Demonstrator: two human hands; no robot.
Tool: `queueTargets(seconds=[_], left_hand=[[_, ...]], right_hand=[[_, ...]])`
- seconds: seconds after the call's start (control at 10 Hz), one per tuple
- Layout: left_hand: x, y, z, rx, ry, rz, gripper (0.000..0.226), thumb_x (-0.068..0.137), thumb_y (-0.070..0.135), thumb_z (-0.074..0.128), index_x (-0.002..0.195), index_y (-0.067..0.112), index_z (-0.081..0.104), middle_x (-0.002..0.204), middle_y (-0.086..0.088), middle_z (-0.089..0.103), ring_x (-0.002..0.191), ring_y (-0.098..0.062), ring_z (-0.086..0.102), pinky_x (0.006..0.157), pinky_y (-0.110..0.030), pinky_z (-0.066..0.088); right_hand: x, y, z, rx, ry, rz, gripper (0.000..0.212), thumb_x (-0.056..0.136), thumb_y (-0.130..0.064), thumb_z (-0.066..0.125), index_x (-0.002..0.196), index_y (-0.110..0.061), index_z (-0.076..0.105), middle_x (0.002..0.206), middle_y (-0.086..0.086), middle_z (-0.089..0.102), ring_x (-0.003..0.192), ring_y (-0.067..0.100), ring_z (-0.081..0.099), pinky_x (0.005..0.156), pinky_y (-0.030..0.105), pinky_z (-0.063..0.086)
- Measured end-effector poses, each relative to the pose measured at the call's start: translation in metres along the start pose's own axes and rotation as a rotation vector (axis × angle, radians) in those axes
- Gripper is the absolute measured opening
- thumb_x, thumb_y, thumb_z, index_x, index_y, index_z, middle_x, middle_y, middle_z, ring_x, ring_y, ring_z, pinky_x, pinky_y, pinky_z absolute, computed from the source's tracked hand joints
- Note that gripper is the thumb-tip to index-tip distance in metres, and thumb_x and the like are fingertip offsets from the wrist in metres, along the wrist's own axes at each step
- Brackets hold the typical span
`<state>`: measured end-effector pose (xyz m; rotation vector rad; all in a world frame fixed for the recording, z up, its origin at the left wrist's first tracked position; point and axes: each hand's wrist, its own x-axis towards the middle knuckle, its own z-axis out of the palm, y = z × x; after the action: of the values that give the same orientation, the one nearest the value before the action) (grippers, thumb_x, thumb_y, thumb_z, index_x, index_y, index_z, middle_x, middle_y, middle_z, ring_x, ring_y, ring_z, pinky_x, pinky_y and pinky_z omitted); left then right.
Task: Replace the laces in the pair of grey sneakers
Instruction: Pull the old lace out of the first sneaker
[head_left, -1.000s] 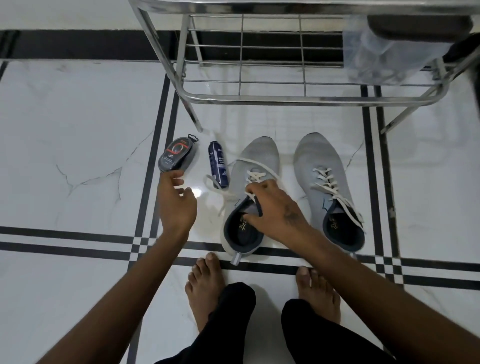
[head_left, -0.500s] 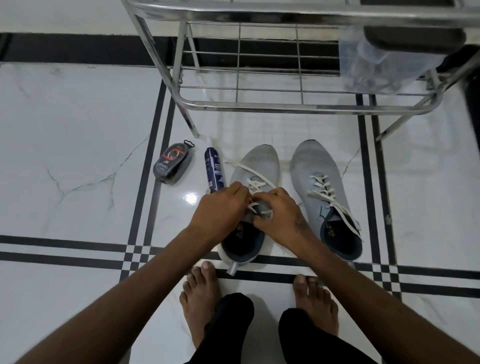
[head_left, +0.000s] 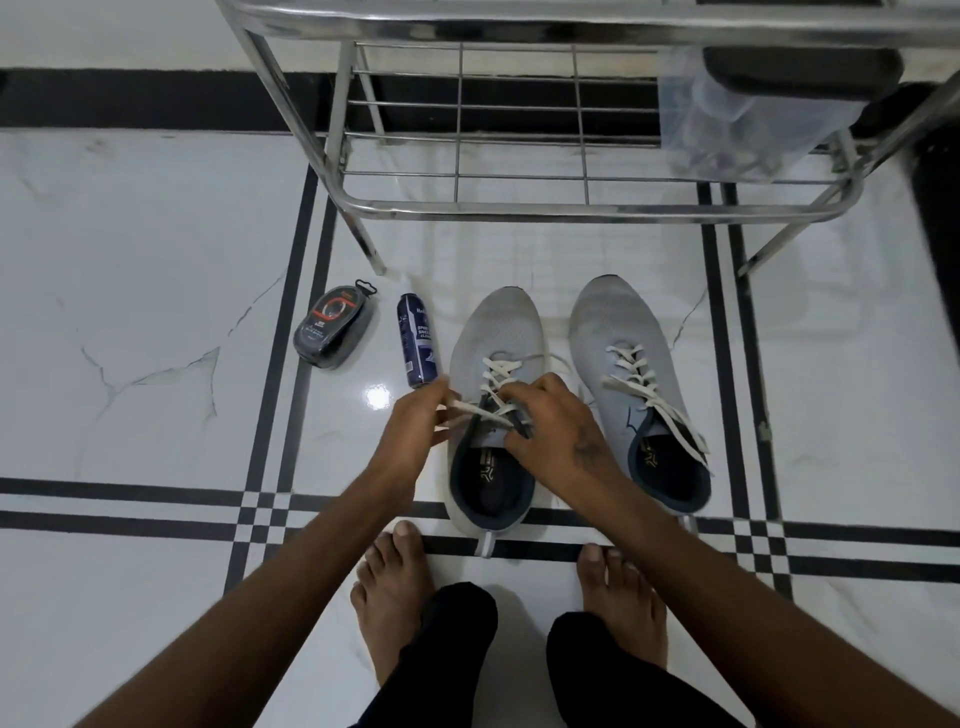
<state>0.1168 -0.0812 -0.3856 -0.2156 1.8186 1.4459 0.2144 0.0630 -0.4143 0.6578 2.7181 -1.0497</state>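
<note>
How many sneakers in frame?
2. The left sneaker lies between both hands, laces being worked; the right sneaker sits beside it, untouched. Both are below the metal rack. No others visible.

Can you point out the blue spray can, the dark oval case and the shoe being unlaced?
blue spray can (head_left: 417, 340): head view, middle of its label.
dark oval case (head_left: 332, 330): head view, centre of its lid.
left grey sneaker (head_left: 498, 325): head view, bare toe fabric.

Glossy white marble floor (head_left: 130, 249) with black stripes, a steel rack (head_left: 519, 210) standing against a black skirting (head_left: 156, 101).
</note>
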Motion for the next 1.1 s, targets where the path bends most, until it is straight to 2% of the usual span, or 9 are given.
queueTargets(seconds=[0.1, 0.2, 0.3, 0.4, 0.5, 0.7, 0.8, 0.9, 1.1], left_hand=[[0.003, 0.003, -0.013, 1.334, -0.044, 0.626, 0.046, 0.089, 0.059, 0.059, 0.087, 0.014, 0.07, 0.105, 0.0, 0.06, 0.1, -0.017, 0.055, 0.09, -0.038, 0.042], [0.012, 0.022, -0.023, 1.314, -0.253, 0.847, 0.025, 0.087, 0.04, 0.07, 0.083, 0.016, 0.07, 0.1, 0.0, 0.061, 0.093, -0.019, 0.056, 0.08, -0.034, 0.041], [0.014, 0.029, -0.019, 0.032, -0.165, 0.142, 0.018, 0.093, 0.015, 0.062, 0.075, 0.014, 0.066, 0.08, 0.001, 0.059, 0.062, -0.007, 0.051, 0.055, -0.02, 0.038], [0.001, 0.016, -0.024, 0.179, -0.07, 0.09, 0.024, 0.1, 0.034, 0.055, 0.087, 0.014, 0.056, 0.071, 0.002, 0.06, 0.052, -0.012, 0.043, 0.044, -0.02, 0.031], [0.007, 0.006, -0.042, 1.397, -0.075, 0.722, 0.029, 0.093, 0.055, 0.057, 0.101, 0.028, 0.064, 0.077, 0.007, 0.07, 0.069, -0.018, 0.064, 0.058, -0.027, 0.04], [0.014, 0.029, -0.047, -0.104, -0.083, 0.281, 0.03, 0.099, 0.021, 0.054, 0.078, 0.019, 0.076, 0.069, 0.012, 0.062, 0.057, -0.003, 0.046, 0.048, -0.016, 0.035], [0.02, 0.019, -0.059, 0.145, 0.117, -0.005, 0.034, 0.103, 0.037, 0.046, 0.097, 0.017, 0.073, 0.092, 0.0, 0.066, 0.074, -0.015, 0.058, 0.061, -0.026, 0.047], [0.016, 0.001, -0.062, 1.209, 0.274, 0.435, 0.046, 0.098, 0.033, 0.057, 0.138, 0.011, 0.052, 0.143, -0.013, 0.048, 0.121, -0.032, 0.055, 0.097, -0.046, 0.049], [0.001, 0.008, 0.004, 1.409, -0.147, 0.919, 0.027, 0.092, 0.039, 0.063, 0.112, 0.023, 0.069, 0.107, 0.001, 0.066, 0.092, -0.022, 0.066, 0.067, -0.028, 0.043]], right_hand=[[0.0, -0.002, 0.0, -0.021, 0.001, -0.005, 0.044, 0.084, -0.027, 0.076, 0.126, -0.028, 0.063, 0.104, -0.006, 0.041, 0.101, 0.019, 0.055, 0.082, 0.021, 0.04], [-0.003, -0.002, -0.002, -0.028, -0.014, -0.032, 0.042, 0.085, -0.026, 0.075, 0.125, -0.026, 0.062, 0.105, -0.003, 0.044, 0.1, 0.019, 0.056, 0.081, 0.024, 0.044], [-0.006, -0.001, -0.001, -0.045, -0.003, -0.051, 0.048, 0.089, -0.022, 0.069, 0.135, -0.026, 0.057, 0.11, 0.002, 0.049, 0.101, 0.022, 0.057, 0.082, 0.027, 0.045], [-0.002, -0.004, 0.002, -0.071, -0.02, -0.051, 0.046, 0.089, -0.022, 0.066, 0.133, -0.024, 0.056, 0.114, 0.003, 0.049, 0.102, 0.023, 0.057, 0.079, 0.022, 0.037], [0.004, -0.001, 0.002, -0.099, -0.034, -0.035, 0.043, 0.086, -0.024, 0.071, 0.127, -0.021, 0.058, 0.117, 0.003, 0.049, 0.103, 0.023, 0.058, 0.081, 0.023, 0.038], [0.002, 0.008, 0.003, -0.094, -0.045, -0.083, 0.041, 0.087, -0.028, 0.067, 0.126, -0.022, 0.057, 0.106, -0.006, 0.041, 0.094, 0.018, 0.055, 0.075, 0.021, 0.034], [0.005, 0.011, 0.002, -0.118, -0.067, -0.095, 0.04, 0.086, -0.028, 0.068, 0.124, -0.023, 0.055, 0.102, -0.01, 0.034, 0.092, 0.017, 0.053, 0.074, 0.021, 0.033], [0.009, 0.011, 0.002, -0.136, -0.088, -0.086, 0.04, 0.086, -0.029, 0.069, 0.123, -0.022, 0.055, 0.103, -0.011, 0.032, 0.094, 0.017, 0.053, 0.076, 0.02, 0.032], [0.013, 0.012, 0.002, -0.146, -0.105, -0.08, 0.045, 0.081, -0.033, 0.075, 0.122, -0.024, 0.058, 0.108, -0.003, 0.045, 0.098, 0.021, 0.058, 0.076, 0.023, 0.037]])
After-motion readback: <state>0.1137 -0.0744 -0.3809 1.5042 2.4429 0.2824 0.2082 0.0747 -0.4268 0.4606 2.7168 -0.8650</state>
